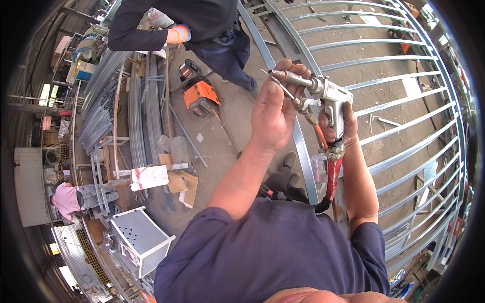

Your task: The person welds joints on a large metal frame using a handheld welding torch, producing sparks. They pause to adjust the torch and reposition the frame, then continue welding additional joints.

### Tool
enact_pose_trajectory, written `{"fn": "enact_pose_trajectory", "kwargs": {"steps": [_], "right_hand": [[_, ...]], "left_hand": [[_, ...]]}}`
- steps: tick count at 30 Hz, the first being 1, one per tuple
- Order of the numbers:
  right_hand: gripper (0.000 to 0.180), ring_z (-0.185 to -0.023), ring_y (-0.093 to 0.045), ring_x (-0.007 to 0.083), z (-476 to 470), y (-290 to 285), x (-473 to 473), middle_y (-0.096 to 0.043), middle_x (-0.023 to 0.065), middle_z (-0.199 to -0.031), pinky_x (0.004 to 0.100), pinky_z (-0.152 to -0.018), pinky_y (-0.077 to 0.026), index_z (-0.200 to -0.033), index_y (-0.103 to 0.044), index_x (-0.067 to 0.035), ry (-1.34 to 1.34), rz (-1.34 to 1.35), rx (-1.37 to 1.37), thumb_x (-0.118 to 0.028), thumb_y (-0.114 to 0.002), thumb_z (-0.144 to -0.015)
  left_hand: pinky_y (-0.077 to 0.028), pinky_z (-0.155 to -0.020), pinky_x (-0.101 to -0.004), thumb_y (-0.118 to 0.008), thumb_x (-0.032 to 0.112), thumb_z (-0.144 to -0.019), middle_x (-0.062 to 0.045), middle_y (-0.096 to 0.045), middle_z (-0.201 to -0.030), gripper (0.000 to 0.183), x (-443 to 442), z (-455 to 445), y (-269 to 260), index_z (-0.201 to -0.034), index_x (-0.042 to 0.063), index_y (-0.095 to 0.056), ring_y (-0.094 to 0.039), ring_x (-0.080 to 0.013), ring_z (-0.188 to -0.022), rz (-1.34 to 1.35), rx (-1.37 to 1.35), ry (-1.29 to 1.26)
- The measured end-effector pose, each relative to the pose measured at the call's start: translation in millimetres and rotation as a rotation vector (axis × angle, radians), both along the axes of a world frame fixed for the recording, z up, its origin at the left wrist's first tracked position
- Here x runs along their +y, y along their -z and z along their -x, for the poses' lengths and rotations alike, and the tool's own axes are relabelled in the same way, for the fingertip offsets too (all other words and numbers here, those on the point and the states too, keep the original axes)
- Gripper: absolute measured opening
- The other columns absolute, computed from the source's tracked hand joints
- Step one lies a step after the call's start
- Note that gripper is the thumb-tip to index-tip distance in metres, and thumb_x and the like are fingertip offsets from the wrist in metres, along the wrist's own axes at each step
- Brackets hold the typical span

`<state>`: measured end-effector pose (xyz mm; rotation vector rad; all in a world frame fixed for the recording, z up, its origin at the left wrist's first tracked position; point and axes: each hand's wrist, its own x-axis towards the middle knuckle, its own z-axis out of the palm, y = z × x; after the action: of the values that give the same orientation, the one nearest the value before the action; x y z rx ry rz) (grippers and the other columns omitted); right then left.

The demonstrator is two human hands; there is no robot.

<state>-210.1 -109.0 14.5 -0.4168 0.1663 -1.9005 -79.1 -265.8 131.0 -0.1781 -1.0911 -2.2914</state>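
A metal pistol-shaped welding gun (335, 92) with a side wire-feed tube (285, 90) is held up in front of my chest, its nozzle (290, 77) towards the upper left. My right hand (346, 123) grips its handle, above a red-sleeved cable (333, 174). With thumb and fingers, my left hand (274, 110) holds the front end at the wire-feed tube, partly behind the nozzle. A thin wire end shows at the tip. An orange hose (321, 137) joins the feed tube's rear fitting.
A large metal barred frame (398, 130) spans the right. An orange wire feeder (201, 96) with a copper-coloured spool (190, 69) stands on the floor ahead. A co-worker (216, 34) stands at top; another person (70, 200) bends at far left. Metal profiles (138, 102) and a grey box (140, 235) lie left.
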Motion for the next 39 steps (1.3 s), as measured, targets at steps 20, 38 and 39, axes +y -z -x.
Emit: {"fn": "enact_pose_trajectory", "kwargs": {"steps": [20, 38, 39], "right_hand": [[0.07, -0.059, -0.066, 0.0235, -13, -15, 29, -0.07, 0.0244, -0.096, 0.0291, -0.046, -0.052, -0.138, -0.054, 0.005, 0.162, -0.22, 0.155, -0.054, -0.063, -0.1], [0.074, -0.06, -0.065, 0.0216, -23, -10, 46, -0.067, 0.0194, -0.086, 0.03, -0.051, -0.053, -0.116, -0.062, 0.009, 0.232, -0.319, 0.343, -0.061, -0.068, -0.094], [0.078, -0.06, -0.066, 0.0216, -23, -8, 47, -0.068, 0.0189, -0.086, 0.0299, -0.051, -0.054, -0.116, -0.061, 0.012, 0.212, -0.298, 0.331, -0.061, -0.07, -0.092]], "left_hand": [[-0.05, -0.073, -0.027, -0.07, 0.014, -0.102, -0.006, -0.074, -0.097, 0.016, 8, -17, -19, -0.109, 0.0, -0.068, -0.069, -0.0133, -0.085, 0.088, -0.385, -0.561], [-0.059, -0.075, -0.0281, -0.068, 0.018, -0.104, -0.006, -0.074, -0.094, 0.018, -5, -22, -3, -0.103, 0.0, -0.071, -0.071, -0.0123, -0.082, 0.304, -0.555, -0.476], [-0.059, -0.075, -0.028, -0.068, 0.017, -0.104, -0.006, -0.074, -0.094, 0.018, -3, -24, -3, -0.104, 0.0, -0.071, -0.071, -0.0123, -0.082, 0.313, -0.527, -0.483]]}}
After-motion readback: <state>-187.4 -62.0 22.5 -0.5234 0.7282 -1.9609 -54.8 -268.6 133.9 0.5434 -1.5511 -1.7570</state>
